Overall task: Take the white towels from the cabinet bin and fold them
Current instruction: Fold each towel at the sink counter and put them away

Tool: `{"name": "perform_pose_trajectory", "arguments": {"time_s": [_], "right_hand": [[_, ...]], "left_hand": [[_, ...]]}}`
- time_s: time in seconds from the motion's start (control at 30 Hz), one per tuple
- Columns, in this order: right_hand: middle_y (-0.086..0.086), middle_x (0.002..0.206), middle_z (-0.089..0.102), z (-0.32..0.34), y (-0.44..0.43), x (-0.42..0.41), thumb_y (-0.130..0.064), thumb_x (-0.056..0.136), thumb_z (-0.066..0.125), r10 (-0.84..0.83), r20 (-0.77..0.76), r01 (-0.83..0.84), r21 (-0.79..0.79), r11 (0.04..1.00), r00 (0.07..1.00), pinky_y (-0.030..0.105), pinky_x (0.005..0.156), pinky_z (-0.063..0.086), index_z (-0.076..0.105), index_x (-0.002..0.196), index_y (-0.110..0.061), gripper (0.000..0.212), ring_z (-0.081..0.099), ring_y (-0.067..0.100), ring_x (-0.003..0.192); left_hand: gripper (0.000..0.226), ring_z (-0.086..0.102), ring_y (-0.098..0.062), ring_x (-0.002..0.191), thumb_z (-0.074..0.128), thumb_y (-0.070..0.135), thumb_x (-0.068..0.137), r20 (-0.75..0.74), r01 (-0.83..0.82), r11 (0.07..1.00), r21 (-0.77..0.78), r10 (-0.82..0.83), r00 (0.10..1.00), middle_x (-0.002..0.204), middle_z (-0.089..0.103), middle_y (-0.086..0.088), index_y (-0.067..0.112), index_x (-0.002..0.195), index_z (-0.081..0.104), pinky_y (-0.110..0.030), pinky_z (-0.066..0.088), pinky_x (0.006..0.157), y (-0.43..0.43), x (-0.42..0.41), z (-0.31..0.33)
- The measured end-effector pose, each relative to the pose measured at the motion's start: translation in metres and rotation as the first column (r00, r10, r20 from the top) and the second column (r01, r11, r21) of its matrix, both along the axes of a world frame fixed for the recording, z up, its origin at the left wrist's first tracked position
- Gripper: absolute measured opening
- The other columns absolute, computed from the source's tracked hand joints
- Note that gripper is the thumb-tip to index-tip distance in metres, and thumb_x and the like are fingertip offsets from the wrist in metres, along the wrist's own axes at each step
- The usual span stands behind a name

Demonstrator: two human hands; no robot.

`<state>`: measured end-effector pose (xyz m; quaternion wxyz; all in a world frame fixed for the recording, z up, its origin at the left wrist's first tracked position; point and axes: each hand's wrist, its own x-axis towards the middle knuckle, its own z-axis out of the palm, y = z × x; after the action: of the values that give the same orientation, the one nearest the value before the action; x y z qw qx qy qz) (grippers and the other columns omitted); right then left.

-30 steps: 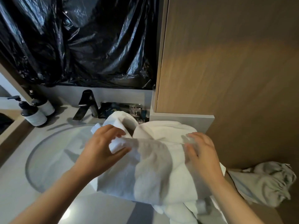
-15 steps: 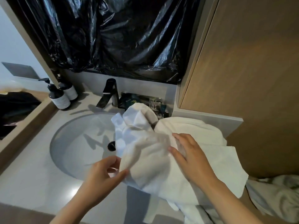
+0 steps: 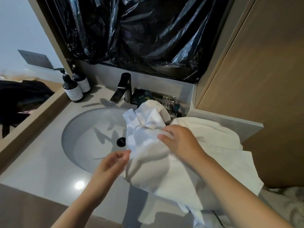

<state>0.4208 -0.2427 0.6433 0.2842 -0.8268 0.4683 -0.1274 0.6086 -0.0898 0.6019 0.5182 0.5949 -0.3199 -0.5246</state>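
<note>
A heap of white towels [image 3: 167, 170] lies bunched on the counter to the right of the sink, its left part hanging over the basin rim. My right hand [image 3: 179, 143] lies on top of the heap, fingers curled into a fold of the cloth. My left hand [image 3: 113, 163] is at the towel's left edge, palm up, fingertips touching the hem with fingers loosely bent. A crumpled upper layer [image 3: 144, 119] stands up behind my right hand. No cabinet bin is in view.
The round sink basin [image 3: 85, 142] with a dark drain [image 3: 120, 142] sits left of the towels. A black faucet [image 3: 122, 88] and two pump bottles [image 3: 74, 88] stand at the back. Black plastic sheeting [image 3: 139, 33] covers the wall. A wooden cabinet panel [image 3: 263, 96] rises at right. More cloth [image 3: 289, 204] lies low right.
The view has swung left and down toward the sink. My left hand dropped from the towel's top to its lower left edge. My right hand shifted left onto the top fold.
</note>
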Motion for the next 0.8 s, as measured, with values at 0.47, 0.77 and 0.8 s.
{"name": "perform_pose_trajectory", "arguments": {"time_s": [0.47, 0.77, 0.8], "right_hand": [[-0.012, 0.068, 0.056, 0.007, -0.025, -0.014, -0.02, 0.098, 0.055, -0.087, 0.32, 0.08, 0.034, 0.996, 0.943, 0.029, 0.064, 0.041, 0.06, 0.081, -0.023, 0.017, 0.052, 0.009, 0.068], [-0.003, 0.099, 0.062, -0.005, -0.034, -0.006, -0.028, 0.095, 0.054, -0.093, 0.143, 0.137, -0.339, 0.931, 0.985, 0.034, 0.084, 0.045, 0.067, 0.103, -0.019, 0.018, 0.055, 0.018, 0.094], [-0.004, 0.094, 0.062, 0.0, -0.029, -0.003, -0.029, 0.093, 0.054, -0.039, 0.117, 0.081, -0.382, 0.921, 0.992, 0.034, 0.082, 0.044, 0.068, 0.097, -0.02, 0.018, 0.054, 0.017, 0.088]], "left_hand": [[0.023, 0.063, -0.016, 0.066, 0.063, 0.027, 0.089, -0.1, 0.205, 0.978, 0.031, -0.201, 0.975, 0.073, 0.069, 0.0, 0.005, 0.086, 0.064, -0.02, 0.053, 0.058, -0.115, 0.009, 0.031], [0.039, 0.066, -0.016, 0.078, 0.063, 0.053, 0.085, 0.428, -0.037, 0.99, 0.135, -0.025, 0.903, 0.087, 0.067, -0.001, 0.015, 0.095, 0.059, -0.033, 0.055, 0.072, -0.101, 0.015, 0.006], [0.044, 0.062, -0.014, 0.072, 0.062, 0.056, 0.084, 0.472, -0.039, 0.993, 0.113, -0.019, 0.882, 0.08, 0.064, -0.004, 0.013, 0.09, 0.06, -0.037, 0.054, 0.073, -0.089, 0.016, 0.006]]}}
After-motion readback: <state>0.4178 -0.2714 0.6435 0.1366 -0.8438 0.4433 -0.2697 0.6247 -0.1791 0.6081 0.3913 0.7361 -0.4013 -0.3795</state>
